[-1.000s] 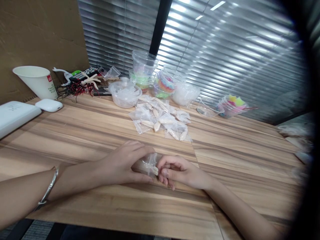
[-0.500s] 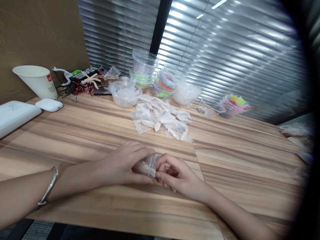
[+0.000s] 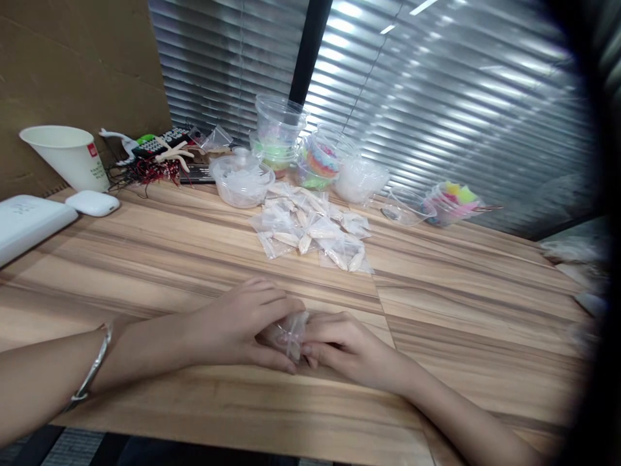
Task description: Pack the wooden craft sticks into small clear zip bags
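Near the table's front edge, a small clear plastic bag (image 3: 290,335) lies between my two hands. My left hand (image 3: 247,320), with a silver bracelet on its wrist, curves over the bag and grips it between thumb and fingers. My right hand (image 3: 342,346) pinches the bag's right side, its fingers curled; a small pale bit shows below the fingertips. What the bag contains is mostly hidden. Beyond the hands lies a pile of clear bags (image 3: 310,223) holding pale, elongated pieces.
Behind the pile stand a clear tub (image 3: 242,182), stacked containers (image 3: 279,133) and a cup with colourful pieces (image 3: 453,202). At left are a paper cup (image 3: 72,158), a white case (image 3: 94,202), a white box (image 3: 32,226) and tangled wires (image 3: 158,169).
My right fingers have closed in more tightly on the bag's right side and the hand has turned slightly. My left fingers have shifted a little over the bag, which looks more crumpled.
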A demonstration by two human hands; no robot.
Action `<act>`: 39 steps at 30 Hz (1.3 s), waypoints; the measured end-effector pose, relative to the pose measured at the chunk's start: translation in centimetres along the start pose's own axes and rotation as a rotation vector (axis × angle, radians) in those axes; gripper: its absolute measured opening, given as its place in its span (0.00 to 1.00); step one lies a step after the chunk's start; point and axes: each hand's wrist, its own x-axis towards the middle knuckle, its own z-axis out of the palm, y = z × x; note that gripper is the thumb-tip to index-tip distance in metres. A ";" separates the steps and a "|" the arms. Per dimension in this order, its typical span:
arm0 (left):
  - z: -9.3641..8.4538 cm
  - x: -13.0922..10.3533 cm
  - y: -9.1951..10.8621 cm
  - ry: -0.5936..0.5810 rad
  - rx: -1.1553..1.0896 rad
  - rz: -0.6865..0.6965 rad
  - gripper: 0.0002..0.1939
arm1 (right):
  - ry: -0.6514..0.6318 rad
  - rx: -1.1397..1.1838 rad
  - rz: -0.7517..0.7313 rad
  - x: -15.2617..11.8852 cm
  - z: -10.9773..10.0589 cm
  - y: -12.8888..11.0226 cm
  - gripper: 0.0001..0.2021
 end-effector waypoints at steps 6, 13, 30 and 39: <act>0.2 0.0 -0.2 0.009 -0.025 0.004 0.28 | 0.081 0.067 -0.003 -0.2 0.5 0.7 0.09; 0.0 0.0 -0.1 0.017 -0.022 -0.043 0.29 | 0.295 0.271 -0.067 -0.4 0.3 0.9 0.05; 0.2 0.1 -0.3 0.061 -0.015 -0.096 0.32 | 0.377 0.512 0.301 -0.1 1.3 0.5 0.09; 0.4 -0.1 -0.6 0.189 0.043 -0.233 0.29 | 0.515 0.076 0.132 -0.5 1.2 1.0 0.04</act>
